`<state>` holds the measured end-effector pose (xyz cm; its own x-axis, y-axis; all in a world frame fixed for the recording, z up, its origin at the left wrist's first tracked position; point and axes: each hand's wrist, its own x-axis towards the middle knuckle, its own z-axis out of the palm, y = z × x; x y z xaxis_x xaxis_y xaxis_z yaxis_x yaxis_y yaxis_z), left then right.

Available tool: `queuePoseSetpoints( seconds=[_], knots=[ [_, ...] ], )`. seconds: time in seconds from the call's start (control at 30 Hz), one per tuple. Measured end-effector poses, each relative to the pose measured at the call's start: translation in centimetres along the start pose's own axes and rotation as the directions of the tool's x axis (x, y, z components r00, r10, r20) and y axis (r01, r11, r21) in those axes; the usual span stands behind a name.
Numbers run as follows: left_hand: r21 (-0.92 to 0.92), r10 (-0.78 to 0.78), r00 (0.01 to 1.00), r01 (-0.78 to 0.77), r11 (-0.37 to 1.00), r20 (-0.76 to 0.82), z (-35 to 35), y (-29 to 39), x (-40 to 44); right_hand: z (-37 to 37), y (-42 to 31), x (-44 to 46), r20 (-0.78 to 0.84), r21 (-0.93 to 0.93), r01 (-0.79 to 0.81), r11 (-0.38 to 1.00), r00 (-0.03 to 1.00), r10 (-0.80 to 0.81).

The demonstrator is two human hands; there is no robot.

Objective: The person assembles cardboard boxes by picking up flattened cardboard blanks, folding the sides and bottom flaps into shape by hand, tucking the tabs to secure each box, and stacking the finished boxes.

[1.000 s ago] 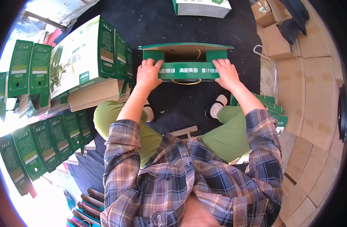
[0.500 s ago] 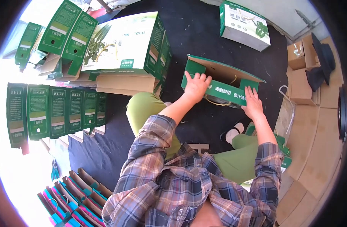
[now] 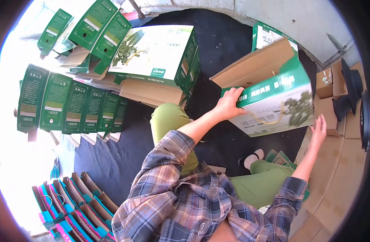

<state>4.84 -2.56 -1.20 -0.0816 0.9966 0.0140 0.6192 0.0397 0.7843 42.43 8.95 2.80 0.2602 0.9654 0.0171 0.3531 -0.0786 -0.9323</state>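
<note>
A green-and-white printed carton (image 3: 262, 108) hangs tilted in front of me, its long brown-lined flap (image 3: 255, 64) standing up at the back. On its front are a yellow cord handle (image 3: 269, 121) and a picture of leafy vegetables. My left hand (image 3: 230, 105) grips the carton's left top edge, thumb on the front face and fingers over the green top. Close to the lower right corner is my right hand (image 3: 318, 130), fingers stretched out; whether the fingertips touch the carton I cannot tell.
Another green-and-white carton (image 3: 269, 35) stands behind, partly hidden. At left are a large white-faced carton (image 3: 160, 48) and a row of green cartons (image 3: 74, 107). Pink-and-blue open boxes (image 3: 78, 209) fill the lower left. Brown cardboard (image 3: 334, 173) and a black hat (image 3: 350, 86) lie right.
The carton has been lifted and tipped, so its white front now shows. My right hand has left its top edge and moved right and down. The camera view has shifted slightly.
</note>
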Motion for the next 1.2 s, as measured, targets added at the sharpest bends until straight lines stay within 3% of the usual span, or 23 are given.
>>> queuePoseSetpoints(
  seconds=[0.13, 0.23, 0.3, 0.37, 0.47, 0.7, 0.9, 1.1, 1.17, 1.2],
  knots=[
    [-0.187, 0.058, 0.990, -0.082, 0.979, -0.132, -3.7, 3.0, -0.4, -0.9, 1.9, 1.5, -0.056, 0.134, 0.007, 0.991, 0.998, 0.000],
    [-0.402, -0.021, 0.979, -0.063, 0.913, -0.201, -6.7, 4.3, -1.7, -0.8, 2.3, 1.9, -0.060, 0.203, 0.029, 0.979, 0.998, -0.018],
    [-0.600, -0.125, 0.979, 0.001, 0.800, -0.164, -9.6, 5.8, -3.7, -0.4, 2.5, 2.2, 0.035, 0.192, -0.047, 0.980, 0.999, 0.041],
    [-0.772, -0.107, 0.978, -0.070, 0.632, -0.177, -12.4, 6.6, -5.8, 0.6, 1.5, 1.3, 0.084, 0.157, -0.061, 0.986, 0.995, 0.048],
    [-0.809, -0.177, 0.932, -0.169, 0.563, -0.318, -15.3, 4.7, -9.2, 1.6, 2.0, 1.4, 0.157, 0.005, -0.030, 1.000, 0.987, 0.029],
    [-0.799, -0.378, 0.749, -0.327, 0.504, -0.545, -20.1, 0.9, -20.1, 3.4, 0.6, 0.1, 0.246, -0.030, -0.015, 0.999, 0.969, 0.022],
    [-0.840, -0.571, 0.618, -0.352, 0.413, -0.540, -19.1, -3.7, -29.5, 4.8, 0.1, -0.4, 0.335, -0.126, 0.020, 0.992, 0.942, 0.024],
    [-0.868, -0.666, 0.556, -0.339, 0.364, -0.497, -15.9, -9.1, -36.5, 5.9, -0.5, -1.1, 0.402, -0.233, 0.064, 0.970, 0.915, 0.036],
    [-0.924, -0.723, 0.577, -0.272, 0.269, -0.380, -14.4, -10.9, -38.8, 6.1, -0.8, -1.4, 0.422, -0.261, 0.090, 0.961, 0.906, 0.030],
    [-0.935, -0.765, 0.540, -0.242, 0.260, -0.352, -13.5, -12.1, -39.7, 6.3, -0.9, -1.6, 0.427, -0.268, 0.092, 0.959, 0.904, 0.032]
  ],
)
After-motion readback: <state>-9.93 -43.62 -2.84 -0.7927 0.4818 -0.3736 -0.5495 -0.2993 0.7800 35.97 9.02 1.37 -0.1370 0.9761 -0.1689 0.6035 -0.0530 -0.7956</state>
